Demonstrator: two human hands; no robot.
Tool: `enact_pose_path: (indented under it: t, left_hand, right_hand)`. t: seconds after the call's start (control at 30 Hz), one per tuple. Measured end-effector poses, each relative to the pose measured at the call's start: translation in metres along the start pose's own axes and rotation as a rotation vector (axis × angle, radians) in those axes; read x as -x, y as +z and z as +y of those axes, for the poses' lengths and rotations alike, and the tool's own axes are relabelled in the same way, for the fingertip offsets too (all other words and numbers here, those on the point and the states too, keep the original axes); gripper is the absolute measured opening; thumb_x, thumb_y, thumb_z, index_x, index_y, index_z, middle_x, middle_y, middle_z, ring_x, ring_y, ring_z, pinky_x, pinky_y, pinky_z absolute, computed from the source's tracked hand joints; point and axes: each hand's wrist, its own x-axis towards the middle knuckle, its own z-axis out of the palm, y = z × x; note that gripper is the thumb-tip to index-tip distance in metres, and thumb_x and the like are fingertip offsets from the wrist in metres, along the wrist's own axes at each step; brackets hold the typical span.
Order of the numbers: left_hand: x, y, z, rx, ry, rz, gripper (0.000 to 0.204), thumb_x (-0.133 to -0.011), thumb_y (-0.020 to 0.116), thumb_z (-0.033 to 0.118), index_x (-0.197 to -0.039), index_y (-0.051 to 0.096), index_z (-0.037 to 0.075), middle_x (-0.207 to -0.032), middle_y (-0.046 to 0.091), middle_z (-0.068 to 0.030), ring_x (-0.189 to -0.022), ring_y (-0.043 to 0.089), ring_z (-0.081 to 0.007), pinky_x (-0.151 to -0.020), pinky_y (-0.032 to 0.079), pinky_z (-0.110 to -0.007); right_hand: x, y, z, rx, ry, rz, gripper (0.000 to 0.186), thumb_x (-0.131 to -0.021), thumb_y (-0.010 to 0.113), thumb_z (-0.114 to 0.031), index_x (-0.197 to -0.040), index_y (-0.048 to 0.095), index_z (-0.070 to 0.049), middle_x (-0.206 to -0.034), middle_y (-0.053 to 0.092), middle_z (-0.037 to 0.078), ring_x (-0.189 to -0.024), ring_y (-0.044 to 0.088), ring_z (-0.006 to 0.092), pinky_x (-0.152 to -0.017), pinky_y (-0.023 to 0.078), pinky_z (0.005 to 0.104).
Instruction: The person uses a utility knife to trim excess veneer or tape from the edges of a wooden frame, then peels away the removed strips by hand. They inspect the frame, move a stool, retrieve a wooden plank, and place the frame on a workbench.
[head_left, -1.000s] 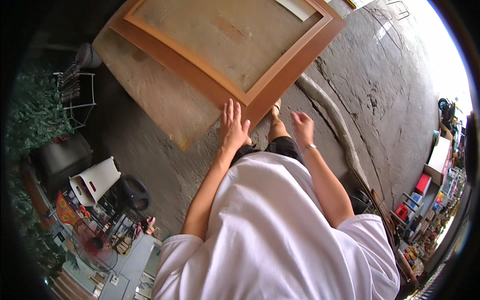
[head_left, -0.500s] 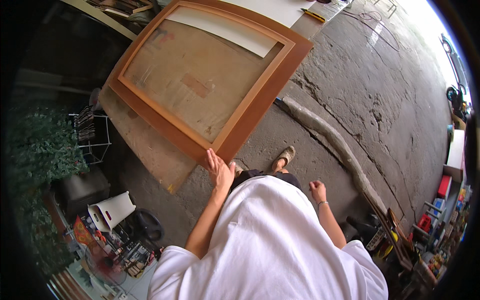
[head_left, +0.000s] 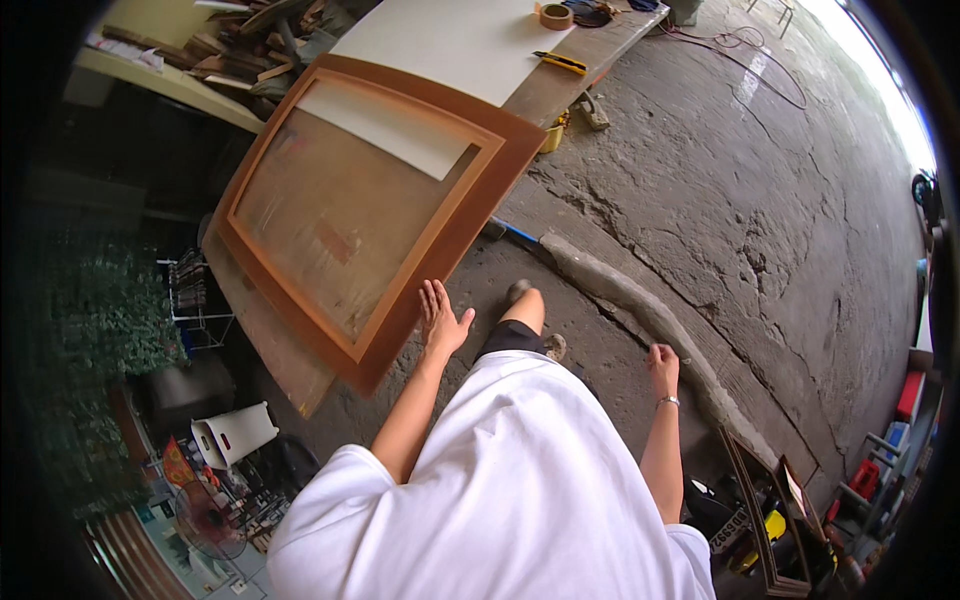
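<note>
A brown wooden frame with an open middle lies on the worktable; bare tabletop and part of a white sheet show through it. My left hand is beside the frame's right edge, fingers stretched out and holding nothing. Whether the fingertips touch the wood I cannot tell. Off to the right, my right hand hangs over the floor with its fingers curled in, and nothing shows in it. Beyond the frame, a yellow utility knife rests near the table's right edge, close to a tape roll.
A raised concrete ridge crosses the cracked floor on my right. Frames lean by a motorbike at lower right. A white plastic chair and a fan stand at lower left. Scrap wood is piled behind the table.
My left hand has come off the frame's near corner and moved along its right side. I have stepped forward and right, so the frame sits further left in view.
</note>
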Motion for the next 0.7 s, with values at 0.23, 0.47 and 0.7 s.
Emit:
enact_pose_path:
  t: [0.23, 0.47, 0.7]
  left_hand:
    - [-0.105, 0.025, 0.115, -0.148, -0.014, 0.113, 0.107, -0.091, 0.066, 0.047, -0.157, 0.004, -0.012, -0.164, 0.002, -0.0348, -0.154, 0.003, -0.0474, -0.125, 0.008, -0.053]
    - [-0.23, 0.039, 0.271, -0.046, 0.149, 0.191, 0.097, -0.089, 0.07, 0.039, -0.154, 0.019, -0.012, -0.162, 0.002, -0.0373, -0.152, 0.004, -0.0524, -0.122, 0.013, -0.06]
    - [-0.335, 0.037, 0.43, 0.175, 0.418, -0.26, 0.057, -0.095, 0.063, 0.033, -0.14, 0.051, 0.0, -0.143, 0.052, -0.0228, -0.135, 0.047, -0.0391, -0.112, 0.039, -0.046]
  right_hand:
    - [-0.064, -0.065, -0.04, 0.006, -0.094, 0.046, 0.03, -0.103, 0.061, -0.029, -0.098, 0.066, 0.0, -0.075, 0.061, 0.002, -0.065, 0.054, 0.0101, -0.06, 0.044, 0.0275]
    - [-0.044, -0.141, 0.029, -0.041, 0.362, 0.105, 0.024, -0.1, 0.062, -0.025, -0.097, 0.066, -0.002, -0.071, 0.062, 0.005, -0.058, 0.057, 0.0133, -0.052, 0.047, 0.0287]
    - [-0.054, -0.155, -0.002, -0.292, 0.759, 0.296, 0.027, -0.099, 0.063, -0.022, -0.088, 0.063, 0.003, -0.067, 0.063, 0.009, -0.055, 0.061, 0.0186, -0.05, 0.05, 0.0316]
